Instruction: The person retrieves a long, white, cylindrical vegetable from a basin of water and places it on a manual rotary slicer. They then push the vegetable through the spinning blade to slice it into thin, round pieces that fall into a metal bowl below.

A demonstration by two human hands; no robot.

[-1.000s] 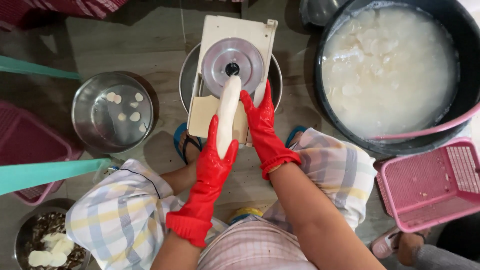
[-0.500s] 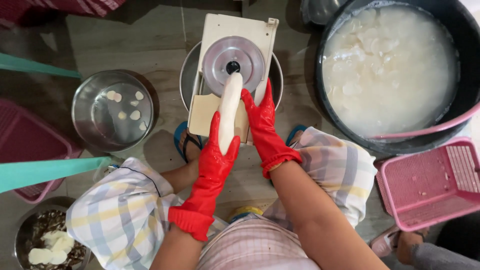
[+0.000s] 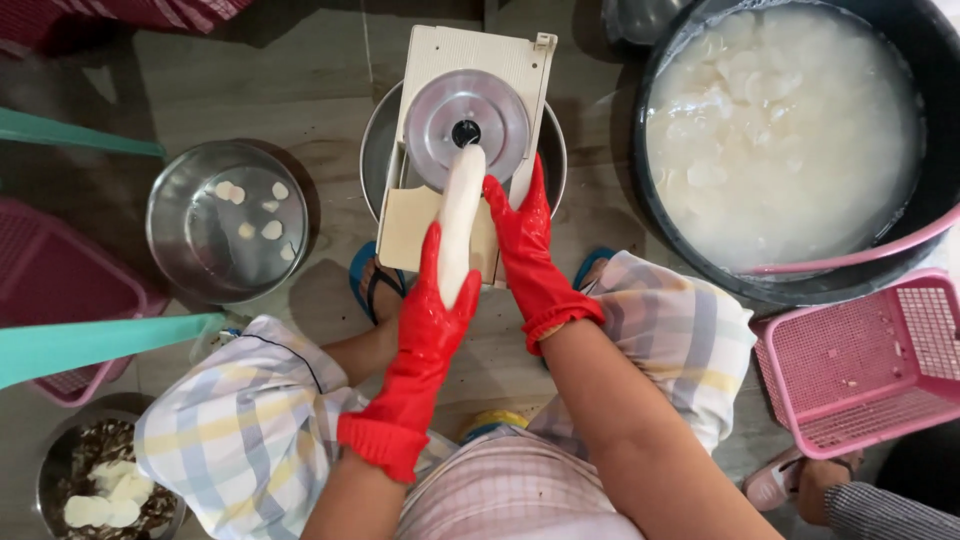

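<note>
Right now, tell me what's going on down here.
A seated person in red rubber gloves holds a long white peeled root against the metal disc of a cream slicer. The left hand grips its lower end; the right hand steadies the slicer. A black tub of white slices in water sits to the right.

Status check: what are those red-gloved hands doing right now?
Left hand grips white peeled root, tip at slicer disc. Right hand steadies cream slicer. Nothing in the way.
</note>
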